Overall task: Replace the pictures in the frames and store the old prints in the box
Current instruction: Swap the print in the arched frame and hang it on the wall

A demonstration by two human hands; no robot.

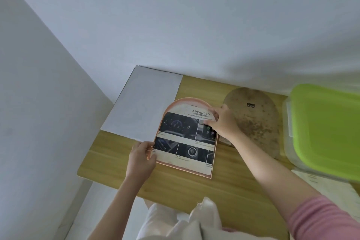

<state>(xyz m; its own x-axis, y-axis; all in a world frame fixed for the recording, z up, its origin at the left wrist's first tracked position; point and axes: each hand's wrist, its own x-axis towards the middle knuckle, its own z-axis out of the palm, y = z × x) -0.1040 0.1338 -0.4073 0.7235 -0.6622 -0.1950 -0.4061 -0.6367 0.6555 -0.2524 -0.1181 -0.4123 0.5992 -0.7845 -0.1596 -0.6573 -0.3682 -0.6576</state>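
An arch-shaped pink picture frame (194, 171) lies flat on the wooden table (224, 187). Inside it sits a print (183, 142) headed "ADVANCED" with dark car-interior photos. My left hand (141, 159) grips the frame's lower left edge. My right hand (224, 121) presses its fingertips on the print's upper right part. To the right lies the frame's brown arch-shaped backing board (257, 121), stained, with a small metal hanger. A plastic box with a green lid (327, 128) stands at the far right.
A white sheet of paper (144, 103) lies at the table's back left, partly under the frame. More white papers (329, 187) lie at the right under the box. Walls close off the back and left. White cloth covers my lap.
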